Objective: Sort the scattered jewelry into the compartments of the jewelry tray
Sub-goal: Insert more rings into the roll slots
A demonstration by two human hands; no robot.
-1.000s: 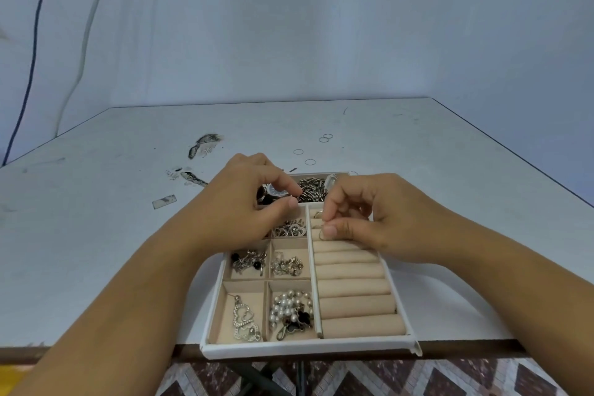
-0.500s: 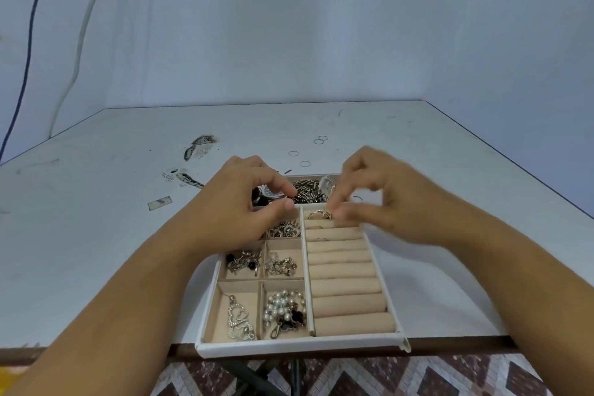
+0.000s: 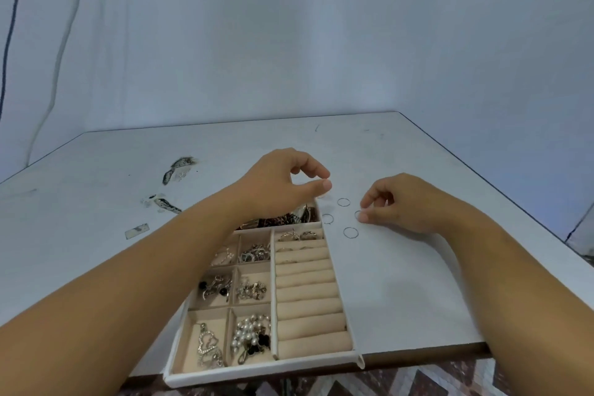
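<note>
Reaching beyond the jewelry tray [image 3: 257, 374] at the near desk [image 3: 418, 299] edge, the left hand [image 3: 283, 190] curls thumb toward forefinger; whether it holds something I cannot tell. Three loose rings [image 3: 343, 202] lie beside it. The right hand [image 3: 405, 206] pinches a thin ring [image 3: 357, 214] flat on the desk; such fine wire may slip out and roll away.

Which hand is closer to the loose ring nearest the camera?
Right. The right hand is just beyond that ring, to its right; the left hand is farther left, above the tray.
</note>
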